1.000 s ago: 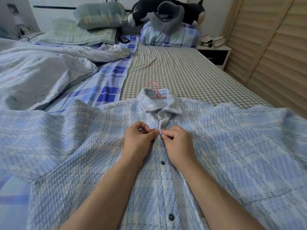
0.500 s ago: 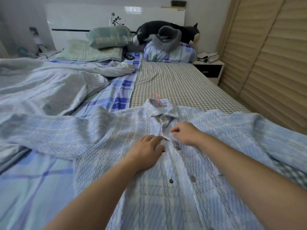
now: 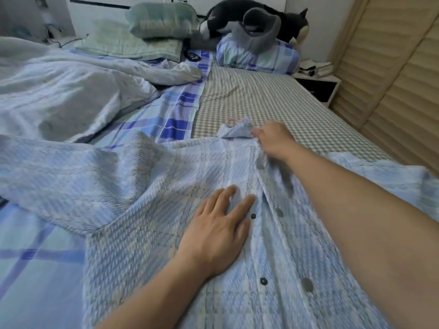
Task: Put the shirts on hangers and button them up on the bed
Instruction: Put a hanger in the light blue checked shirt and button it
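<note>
A light blue plaid shirt (image 3: 147, 186) lies front-up across the bed (image 3: 261, 100), sleeves spread to both sides. Dark buttons run down its placket. Only the hook of a pink hanger (image 3: 231, 120) shows, poking out above the collar. My left hand (image 3: 218, 229) rests flat on the shirt's left front, fingers straight, just left of the placket. My right hand (image 3: 273, 141) is reached forward to the collar and grips the fabric there, bunching it.
A crumpled grey-white duvet (image 3: 66, 91) covers the bed's left side. Pillows (image 3: 152, 32) and a black plush toy (image 3: 256, 17) sit at the headboard. A white nightstand (image 3: 318, 84) and a slatted wooden wall (image 3: 392, 79) stand on the right.
Both hands left the button they pinched near the collar. My left hand slid down and flattened on the shirt; my right hand reached up to the collar. The shirt has bunched.
</note>
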